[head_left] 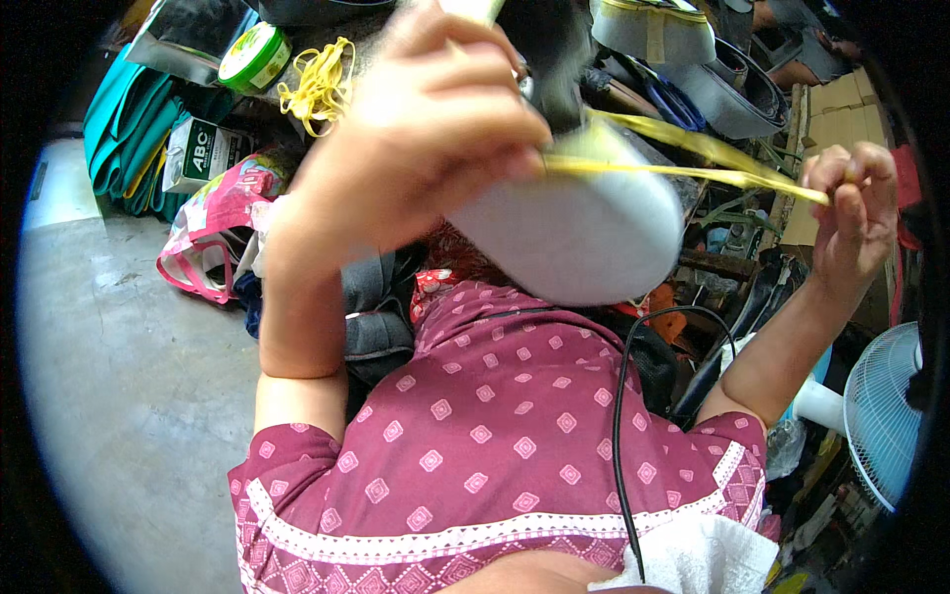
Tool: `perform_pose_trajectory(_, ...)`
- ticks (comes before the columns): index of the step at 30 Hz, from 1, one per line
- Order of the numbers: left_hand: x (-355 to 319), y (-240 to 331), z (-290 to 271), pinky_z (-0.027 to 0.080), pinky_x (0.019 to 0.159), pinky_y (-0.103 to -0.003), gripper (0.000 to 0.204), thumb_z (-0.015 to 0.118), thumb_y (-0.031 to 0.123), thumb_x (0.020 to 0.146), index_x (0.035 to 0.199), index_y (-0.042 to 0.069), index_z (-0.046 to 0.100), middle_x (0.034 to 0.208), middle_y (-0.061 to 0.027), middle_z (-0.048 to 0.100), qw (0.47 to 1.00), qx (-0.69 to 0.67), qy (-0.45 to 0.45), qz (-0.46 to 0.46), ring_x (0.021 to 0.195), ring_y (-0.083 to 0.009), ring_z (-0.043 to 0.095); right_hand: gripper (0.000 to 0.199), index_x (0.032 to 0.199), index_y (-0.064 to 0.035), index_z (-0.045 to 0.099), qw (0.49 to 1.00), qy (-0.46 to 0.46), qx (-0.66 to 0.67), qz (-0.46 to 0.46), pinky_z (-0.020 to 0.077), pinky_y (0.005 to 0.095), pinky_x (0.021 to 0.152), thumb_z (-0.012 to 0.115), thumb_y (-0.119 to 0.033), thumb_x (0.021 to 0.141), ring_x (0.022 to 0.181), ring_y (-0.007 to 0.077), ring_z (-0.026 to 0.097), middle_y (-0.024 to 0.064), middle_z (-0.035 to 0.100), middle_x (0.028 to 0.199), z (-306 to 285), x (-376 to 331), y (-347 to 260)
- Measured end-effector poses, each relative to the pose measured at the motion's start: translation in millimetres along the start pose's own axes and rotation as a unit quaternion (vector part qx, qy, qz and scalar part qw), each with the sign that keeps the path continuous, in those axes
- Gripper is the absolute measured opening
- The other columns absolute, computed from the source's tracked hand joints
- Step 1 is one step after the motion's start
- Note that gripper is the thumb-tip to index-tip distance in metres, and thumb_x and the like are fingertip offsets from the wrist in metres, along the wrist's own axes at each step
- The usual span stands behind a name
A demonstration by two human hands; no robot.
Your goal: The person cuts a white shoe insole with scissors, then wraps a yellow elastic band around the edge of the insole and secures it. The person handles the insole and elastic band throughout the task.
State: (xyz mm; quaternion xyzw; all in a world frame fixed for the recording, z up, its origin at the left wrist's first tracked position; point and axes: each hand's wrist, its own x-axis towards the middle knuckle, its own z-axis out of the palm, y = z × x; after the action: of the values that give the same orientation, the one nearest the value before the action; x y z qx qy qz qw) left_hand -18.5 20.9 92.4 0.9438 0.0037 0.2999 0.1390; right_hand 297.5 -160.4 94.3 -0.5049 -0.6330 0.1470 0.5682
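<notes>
A thin yellow strand (683,173) is stretched across from my left hand (435,139) to my right hand (853,198). My left hand is smeared by motion, its fingers curled where the strand meets it. The fingers of my right hand pinch the strand's other end. Behind and below the strand is a pale grey, rounded flat piece shaped like a shoe sole (594,238), over my lap. Left of my left hand lies a loose bundle of similar yellow strands (322,84). A wider yellow strip (693,139) runs behind the taut strand.
At the upper left are a green tub (254,56), folded teal cloth (124,129), a small box (201,156) and a pink bag (203,247). Rolled grey material (737,89) lies at the upper right, beside cardboard (841,109). A fan (884,416) stands at the right. A black cable (617,436) crosses my clothing.
</notes>
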Motion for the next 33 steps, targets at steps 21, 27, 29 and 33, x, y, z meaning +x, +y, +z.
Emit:
perform_pose_trajectory(21, -58.3, 23.4, 76.2, 0.019, 0.113, -0.059, 0.016, 0.073, 0.018, 0.078, 0.093, 0.011, 0.073, 0.092, -0.0050, 0.066, 0.983, -0.044, -0.045, -0.172, 0.121, -0.0283, 0.052, 0.041, 0.125, 0.0032, 0.056, 0.942, -0.276, -0.087, 0.168, 0.0388, 0.0373, 0.107, 0.060, -0.005, 0.085, 0.123, 0.0238, 0.056, 0.0136, 0.064, 0.123, 114.0, -18.3, 18.5)
perform_pose_trajectory(27, -57.8, 29.2, 79.7, 0.020, 0.112, -0.059, 0.021, 0.072, 0.018, 0.079, 0.098, 0.011, 0.075, 0.088, -0.0052, 0.065, 0.981, -0.045, -0.032, -0.184, 0.115, -0.0276, 0.054, 0.043, 0.128, 0.0022, 0.049, 0.947, -0.270, -0.012, 0.175, 0.0387, 0.0352, 0.107, 0.057, -0.005, 0.087, 0.121, 0.0230, 0.056, 0.0133, 0.061, 0.122, 112.9, -26.7, 34.8)
perform_pose_trajectory(29, -58.7, 30.2, 83.2, 0.021, 0.111, -0.058, 0.021, 0.071, 0.018, 0.079, 0.099, 0.011, 0.075, 0.086, -0.0047, 0.064, 0.981, -0.043, -0.028, -0.186, 0.112, -0.0273, 0.054, 0.042, 0.127, 0.0021, 0.049, 0.943, -0.270, -0.001, 0.193, 0.0388, 0.0349, 0.107, 0.056, -0.005, 0.086, 0.122, 0.0228, 0.056, 0.0124, 0.061, 0.119, 114.7, -29.7, 40.3)
perform_pose_trajectory(33, -65.0, 31.7, 87.4, 0.022, 0.110, -0.057, 0.021, 0.071, 0.018, 0.080, 0.099, 0.011, 0.075, 0.083, -0.0039, 0.063, 0.981, -0.041, -0.036, -0.184, 0.109, -0.0268, 0.054, 0.040, 0.121, -0.0028, 0.056, 0.940, -0.291, -0.033, 0.175, 0.0455, 0.0340, 0.093, 0.059, -0.003, 0.082, 0.100, 0.0212, 0.062, 0.0110, 0.065, 0.100, 114.0, -32.8, 45.3)
